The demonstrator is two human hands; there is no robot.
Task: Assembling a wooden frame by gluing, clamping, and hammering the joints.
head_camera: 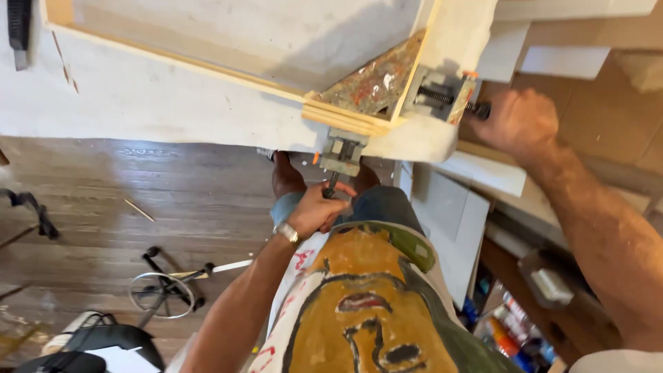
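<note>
Corner clamp point(387, 117) grips the wooden frame point(207, 69) corner, holding the joint square. Left hand point(319, 209) is closed around the screw handle point(331, 185) below the clamp. Right hand point(519, 121) wraps the other handle point(481, 108), right of the clamp, mostly hidden by the fingers. Frame's far end is cut off.

left hand point(319, 209) hides clamp handle point(331, 185) | right forearm point(608, 242) cut off

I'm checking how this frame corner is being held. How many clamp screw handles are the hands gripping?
2. The left hand grips the handle of the clamp screw below the frame corner; the right hand grips the one on the corner's right side. More may be hidden.
</note>
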